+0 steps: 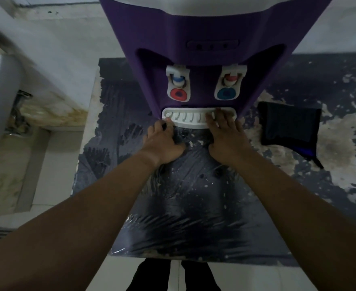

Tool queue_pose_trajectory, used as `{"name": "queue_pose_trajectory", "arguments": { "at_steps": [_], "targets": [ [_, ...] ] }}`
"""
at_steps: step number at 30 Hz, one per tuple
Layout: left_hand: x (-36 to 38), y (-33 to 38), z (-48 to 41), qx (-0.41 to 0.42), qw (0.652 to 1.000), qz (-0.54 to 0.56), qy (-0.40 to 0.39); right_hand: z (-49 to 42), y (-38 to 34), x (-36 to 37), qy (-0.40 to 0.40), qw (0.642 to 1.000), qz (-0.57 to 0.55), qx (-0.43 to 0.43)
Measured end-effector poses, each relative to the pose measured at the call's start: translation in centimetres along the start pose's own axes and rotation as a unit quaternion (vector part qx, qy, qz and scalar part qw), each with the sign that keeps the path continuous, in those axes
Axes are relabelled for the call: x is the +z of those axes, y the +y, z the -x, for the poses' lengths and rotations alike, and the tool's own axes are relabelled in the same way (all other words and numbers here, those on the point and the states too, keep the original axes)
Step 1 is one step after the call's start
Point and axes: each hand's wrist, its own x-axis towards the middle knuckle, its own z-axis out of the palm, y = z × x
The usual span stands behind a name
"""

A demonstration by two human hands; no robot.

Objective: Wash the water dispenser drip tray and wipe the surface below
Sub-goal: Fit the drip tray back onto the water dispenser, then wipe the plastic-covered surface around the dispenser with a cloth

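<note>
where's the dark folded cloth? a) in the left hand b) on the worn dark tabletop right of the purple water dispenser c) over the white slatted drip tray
b: the dark folded cloth lies flat on the worn dark tabletop, right of the purple water dispenser, clear of the white slatted drip tray

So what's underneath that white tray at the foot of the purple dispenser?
The drip tray sits over a dark, plastic-covered surface that shows just in front. The patch directly beneath is hidden by the tray and by the left hand and right hand on it.
</note>
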Motion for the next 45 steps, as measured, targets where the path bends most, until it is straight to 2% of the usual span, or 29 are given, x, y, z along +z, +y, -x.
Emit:
{"name": "queue_pose_trajectory", "arguments": {
  "at_steps": [3, 5, 8, 11, 15, 18, 22, 25, 30, 32, 33, 36, 38, 42, 45],
  "targets": [
    [0.4, 1.3, 1.1, -0.024, 0.987, 0.074, 0.144, 1.4, 0.3, 0.3, 0.064, 0.996, -0.042, -0.035],
    [1.3, 2.6, 2.1, 0.032, 0.973, 0.119, 0.194, 3.0, 1.2, 0.7, 0.111, 0.988, -0.097, -0.037],
    [3.3, 4.7, 2.7, 0.1, 0.969, 0.19, 0.121, 5.7, 3.6, 1.5, 0.191, 0.965, -0.177, -0.013],
    [4.6, 7.5, 2.8, 0.145, 0.963, 0.227, 0.02, 7.4, 7.5, 1.6, 0.227, 0.949, -0.212, 0.056],
    [4.2, 11.9, 2.4, 0.136, 0.953, 0.248, -0.108, 8.4, 12.4, 0.3, 0.24, 0.92, -0.268, 0.156],
    [4.1, 14.3, 1.1, 0.137, 0.949, 0.256, -0.123, 8.4, 15.1, -1.0, 0.212, 0.896, -0.325, 0.217],
    [3.8, 17.1, -0.6, 0.141, 0.949, 0.245, -0.142, 7.4, 17.2, -2.4, 0.148, 0.846, -0.426, 0.284],
    [4.4, 18.8, -2.0, 0.146, 0.948, 0.239, -0.149, 6.4, 18.1, -3.2, 0.148, 0.805, -0.472, 0.328],
    [5.6, 20.9, -3.8, 0.062, 0.925, 0.343, -0.149, 4.9, 19.5, -3.1, 0.155, 0.745, -0.526, 0.379],
    [5.7, 21.5, -4.3, 0.017, 0.905, 0.401, -0.142, 4.7, 19.8, -3.0, 0.141, 0.718, -0.573, 0.369],
    [5.7, 21.6, -4.4, 0.001, 0.893, 0.425, -0.145, 4.8, 19.8, -2.9, 0.135, 0.727, -0.567, 0.362],
    [5.7, 21.4, -4.6, -0.008, 0.877, 0.458, -0.146, 5.2, 19.3, -2.9, 0.136, 0.819, -0.459, 0.317],
    [5.7, 20.9, -4.6, -0.014, 0.869, 0.473, -0.143, 5.8, 18.4, -3.4, 0.155, 0.841, -0.447, 0.264],
    [5.6, 20.1, -4.0, -0.02, 0.843, 0.513, -0.158, 7.6, 16.3, -4.6, 0.16, 0.792, -0.563, 0.175],
    [5.5, 19.4, -3.1, -0.034, 0.831, 0.534, -0.151, 8.4, 14.7, -5.9, 0.159, 0.744, -0.629, 0.161]
  ]
}}
